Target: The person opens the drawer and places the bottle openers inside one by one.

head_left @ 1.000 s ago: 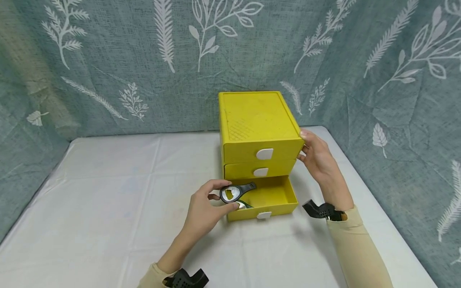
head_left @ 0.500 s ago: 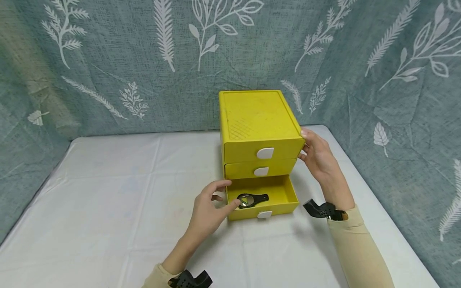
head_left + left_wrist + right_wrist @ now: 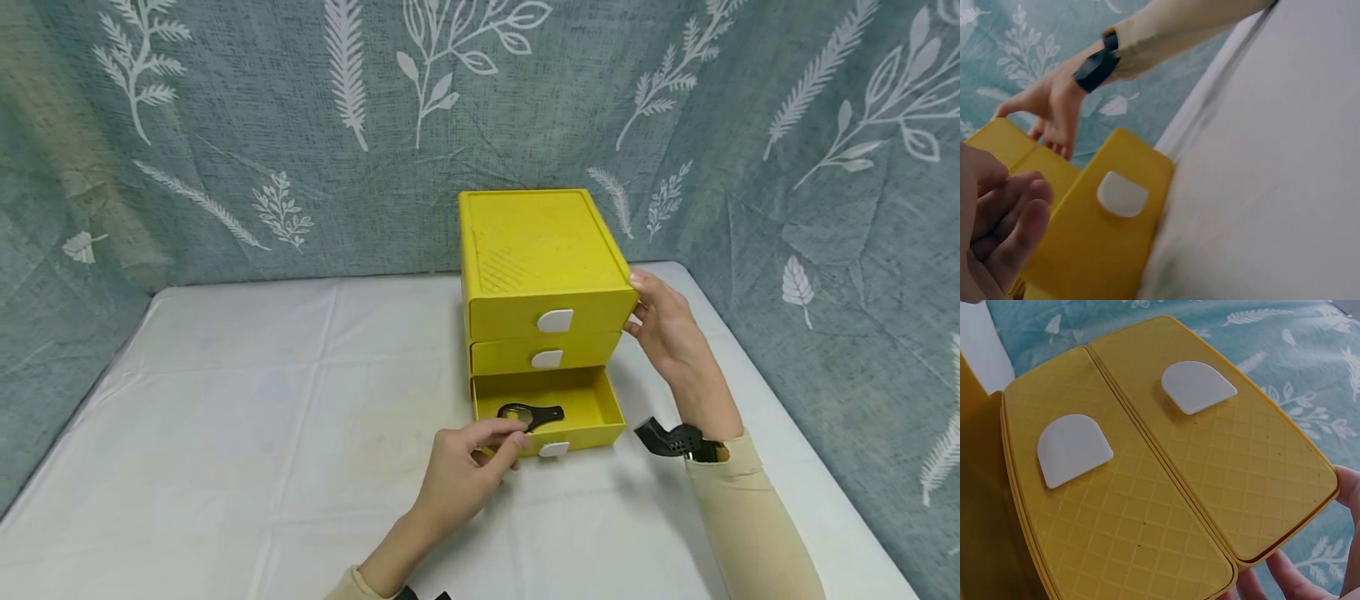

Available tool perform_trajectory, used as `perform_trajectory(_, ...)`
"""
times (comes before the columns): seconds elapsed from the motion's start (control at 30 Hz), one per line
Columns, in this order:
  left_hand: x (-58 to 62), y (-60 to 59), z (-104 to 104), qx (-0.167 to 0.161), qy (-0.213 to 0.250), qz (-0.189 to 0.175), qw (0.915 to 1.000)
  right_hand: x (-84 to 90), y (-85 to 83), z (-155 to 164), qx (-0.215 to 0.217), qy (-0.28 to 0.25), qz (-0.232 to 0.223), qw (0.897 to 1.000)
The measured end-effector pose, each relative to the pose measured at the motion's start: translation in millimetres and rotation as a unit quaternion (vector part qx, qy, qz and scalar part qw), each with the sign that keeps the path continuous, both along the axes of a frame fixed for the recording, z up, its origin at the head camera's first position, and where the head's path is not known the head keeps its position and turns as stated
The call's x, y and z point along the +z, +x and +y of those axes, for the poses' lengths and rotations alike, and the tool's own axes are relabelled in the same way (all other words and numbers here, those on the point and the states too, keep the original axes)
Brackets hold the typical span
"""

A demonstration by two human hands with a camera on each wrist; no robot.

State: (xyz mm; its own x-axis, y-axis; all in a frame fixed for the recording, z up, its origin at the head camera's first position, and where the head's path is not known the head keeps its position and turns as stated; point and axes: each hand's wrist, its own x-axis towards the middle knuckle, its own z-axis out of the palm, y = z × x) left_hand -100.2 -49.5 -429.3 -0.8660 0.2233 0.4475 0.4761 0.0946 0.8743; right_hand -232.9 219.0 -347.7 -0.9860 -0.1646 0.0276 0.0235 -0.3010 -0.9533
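Head view shows a desk (image 3: 225, 400) covered in white cloth, backed by a grey-green curtain (image 3: 225, 125) printed with white leaves and fronds; toward the back of the desk, right of centre, stands a yellow three-drawer cabinet (image 3: 536, 250), each drawer front bearing a white tab handle; the top two drawers are closed, and the bottom drawer (image 3: 592, 400) is pulled out toward the person; inside it, near the front left corner, lies a black bottle opener (image 3: 528, 414) flat on the drawer floor, its ring end to the left and its handle pointing right. The right hand (image 3: 663, 325) rests against the right side of the cabinet at the height of the upper drawers, fingers relaxed and lightly spread along the wall, thumb at the top front corner; a beige sleeve and a black wrist mount show behind it. The left hand (image 3: 472, 467) sits at the drawer's front left edge, fingers (image 3: 504, 429) loosely bent and close together, tips at the rim just beside the opener, holding nothing; whether they touch the rim is unclear. Left wrist view shows those fingers (image 3: 1010, 219) relaxed beside the drawer front and its white tab (image 3: 1121, 194).
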Motion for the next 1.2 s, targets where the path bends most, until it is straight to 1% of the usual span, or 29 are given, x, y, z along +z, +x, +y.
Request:
perform_trajectory(0.17,-6.7,2.5,6,-0.033,-0.004,-0.067,0.9972,-0.2,0.2,0,-0.001,0.0,0.002,1.0)
perform_trajectory(0.23,-9.8,2.9,8,-0.035,-0.007,-0.091,0.9952,0.0,0.0,0,-0.001,0.001,0.001,1.0)
perform_trajectory(0.33,-14.6,2.9,9,-0.037,-0.006,-0.116,0.9926,-0.1,-0.5,-1,-0.001,0.0,-0.001,1.0)
perform_trajectory(0.53,-21.1,2.5,10,-0.028,-0.017,-0.125,0.9916,0.2,-0.2,-2,-0.001,0.007,-0.009,1.0)
perform_trajectory(0.7,-23.0,2.8,11,-0.028,-0.018,-0.151,0.9879,1.2,-0.6,-1,-0.003,0.01,-0.011,1.0)
perform_trajectory(0.8,-24.0,3.3,12,-0.032,-0.018,-0.17,0.9847,1.4,-1.0,-1,0.001,0.003,-0.008,1.0)
perform_trajectory(1.03,-27.5,4.9,15,-0.049,-0.002,-0.204,0.9777,0.9,0.7,-1,-0.005,0.014,-0.016,1.0)
perform_trajectory(1.1,-28.0,4.9,16,-0.05,0.002,-0.206,0.9773,1.6,0.9,-1,-0.003,0.015,-0.015,1.0)
perform_trajectory(1.2,-27.6,3.3,17,-0.046,0.002,-0.192,0.9803,3.7,0.5,0,-0.002,0.014,-0.01,1.0)
